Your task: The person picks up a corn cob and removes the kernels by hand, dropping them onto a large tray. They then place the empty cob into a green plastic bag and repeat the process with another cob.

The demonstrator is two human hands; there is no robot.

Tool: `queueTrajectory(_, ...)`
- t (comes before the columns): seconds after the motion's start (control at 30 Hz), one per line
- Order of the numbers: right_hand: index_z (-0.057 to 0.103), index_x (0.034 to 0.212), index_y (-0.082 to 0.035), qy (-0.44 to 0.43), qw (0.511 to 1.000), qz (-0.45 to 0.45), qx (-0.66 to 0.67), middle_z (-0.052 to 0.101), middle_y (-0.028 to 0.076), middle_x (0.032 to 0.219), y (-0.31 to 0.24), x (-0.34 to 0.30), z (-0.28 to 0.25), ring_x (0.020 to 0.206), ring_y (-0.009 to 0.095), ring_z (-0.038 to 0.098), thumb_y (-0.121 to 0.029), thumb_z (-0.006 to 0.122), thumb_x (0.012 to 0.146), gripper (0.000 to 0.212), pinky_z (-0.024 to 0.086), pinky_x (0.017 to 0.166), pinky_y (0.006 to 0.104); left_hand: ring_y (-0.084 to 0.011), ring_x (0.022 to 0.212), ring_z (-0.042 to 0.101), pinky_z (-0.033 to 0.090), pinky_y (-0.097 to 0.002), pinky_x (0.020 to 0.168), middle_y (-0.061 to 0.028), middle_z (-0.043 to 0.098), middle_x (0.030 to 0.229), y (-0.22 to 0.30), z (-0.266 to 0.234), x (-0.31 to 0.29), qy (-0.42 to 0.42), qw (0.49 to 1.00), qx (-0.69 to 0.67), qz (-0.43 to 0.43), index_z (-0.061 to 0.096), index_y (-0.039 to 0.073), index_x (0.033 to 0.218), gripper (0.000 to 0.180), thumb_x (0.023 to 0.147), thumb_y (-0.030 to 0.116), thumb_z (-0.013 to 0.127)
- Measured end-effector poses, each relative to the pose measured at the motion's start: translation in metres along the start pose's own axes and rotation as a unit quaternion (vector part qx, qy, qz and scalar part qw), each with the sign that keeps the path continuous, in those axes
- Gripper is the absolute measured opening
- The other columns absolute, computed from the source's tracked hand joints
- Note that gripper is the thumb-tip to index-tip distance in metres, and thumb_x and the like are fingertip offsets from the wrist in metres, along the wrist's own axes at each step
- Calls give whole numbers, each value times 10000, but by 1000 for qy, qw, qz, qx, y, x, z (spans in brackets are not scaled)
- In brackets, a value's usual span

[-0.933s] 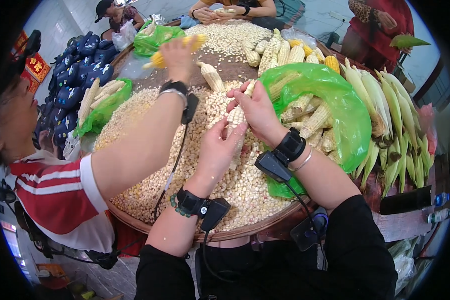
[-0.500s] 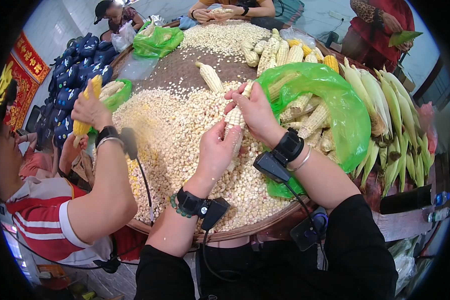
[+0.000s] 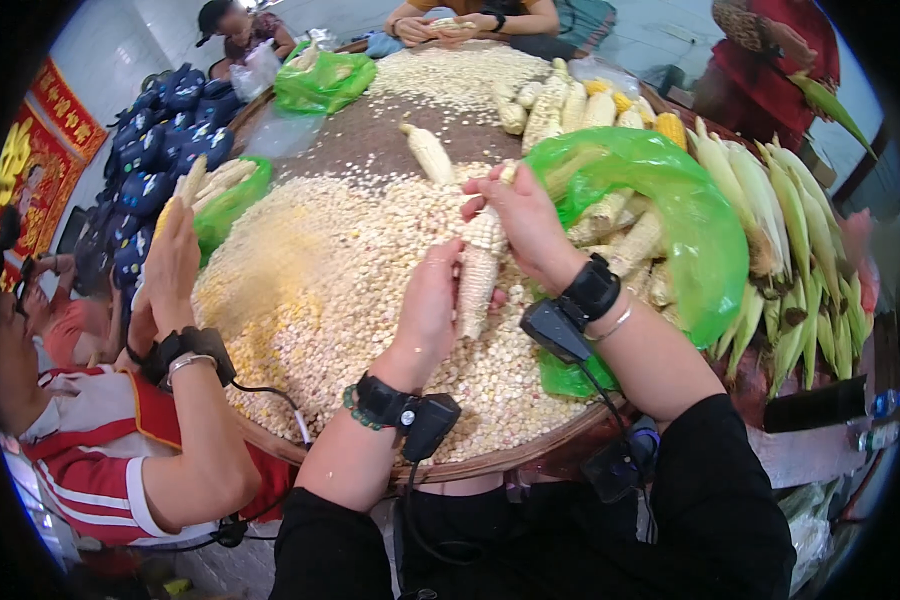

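Note:
Between my two hands is a pale corn cob (image 3: 478, 280), tilted, its lower part mostly stripped and rows of white kernels left higher up. My left hand (image 3: 432, 300) wraps around the lower half. Closer to the cob's top, my right hand (image 3: 522, 215) grips it with fingers and thumb pressed to it. Loose white kernels (image 3: 360, 270) lie heaped below both hands in a wide round woven tray (image 3: 370, 140). Just beyond my hands lies another white corn cob (image 3: 428, 152). A green plastic bag (image 3: 705, 240) holding several cobs stands open beside my right wrist.
At left, a co-worker's hand (image 3: 175, 260) is raised by a yellowish cob. Unshucked corn (image 3: 795, 220) is piled at right near a black box-shaped item (image 3: 815, 402). Another green bag (image 3: 320, 88) sits at the far rim. Other people are around the tray.
The cob in my hands has turned, showing more of its stripped lower length. My left hand has slid slightly around it. The co-worker at left has lowered and brought the hands together.

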State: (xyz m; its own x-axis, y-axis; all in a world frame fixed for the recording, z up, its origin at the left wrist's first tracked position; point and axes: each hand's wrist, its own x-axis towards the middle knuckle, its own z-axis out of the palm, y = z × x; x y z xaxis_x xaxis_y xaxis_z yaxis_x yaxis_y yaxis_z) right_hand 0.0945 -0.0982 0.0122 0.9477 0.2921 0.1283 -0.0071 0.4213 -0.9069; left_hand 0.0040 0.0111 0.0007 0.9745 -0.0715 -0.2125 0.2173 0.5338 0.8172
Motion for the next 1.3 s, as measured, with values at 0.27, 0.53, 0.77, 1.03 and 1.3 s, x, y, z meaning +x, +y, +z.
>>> queueTrajectory(0.27,474,921,-40,-19,999,-7,-34,594,89,902,-1,-6,-9,769,157,602,-88,554,877,103,459,722,287,-93,597,539,491,-255,490,-15,538,741,-9,8,3,27,980,173,90,553,-8,932,315,922,308,559)
queueTrajectory(0.53,445,946,-68,-28,998,9,-51,589,95,934,-9,-5,-3,746,149,571,-82,512,889,89,457,718,284,-98,523,552,444,-243,471,-27,544,676,5,16,-11,8,980,175,92,544,3,854,311,954,293,495)
queueTrajectory(0.77,422,982,-70,-23,999,3,-35,585,91,914,-5,-6,-5,746,145,569,-66,479,904,97,474,664,275,-120,516,561,447,-256,458,-44,562,696,2,15,-7,9,986,147,79,545,-5,863,258,949,227,474)
queueTrajectory(1.03,429,976,-69,-20,999,-19,-31,585,86,897,-5,-6,-5,719,145,578,-50,479,901,92,484,642,270,-162,542,580,489,-290,492,-66,557,698,-4,9,-5,2,998,29,58,537,-2,852,206,905,167,431)
queueTrajectory(1.3,421,959,-59,-46,997,-57,-28,601,120,894,4,-5,-4,708,176,598,-56,489,901,89,475,653,288,-105,609,564,520,-252,563,-34,578,787,-6,6,-1,14,991,115,60,562,-1,962,311,949,305,507)
